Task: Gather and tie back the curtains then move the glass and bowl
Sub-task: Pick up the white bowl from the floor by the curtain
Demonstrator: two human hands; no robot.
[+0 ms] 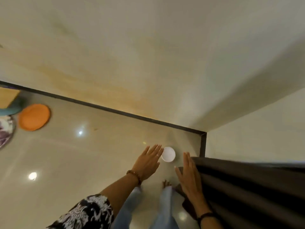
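- Your left hand [147, 161] has its fingers [156, 149] straight and close together, holding nothing; the fingertips reach just beside the white bowl [168, 154], at its 9 o'clock edge.
- Your right hand [189, 176] is flat, fingers straight, its palm against the dark curtain [247, 187], gripping nothing.
- The bowl sits on the glossy floor [82, 162] between your 2 hands, near the wall corner and dark skirting [202, 142] at 2 o'clock.
- The gathered curtain hangs at 3 o'clock of your right hand.
- An orange plate [34, 117] lies on the floor well apart, at 9 o'clock.
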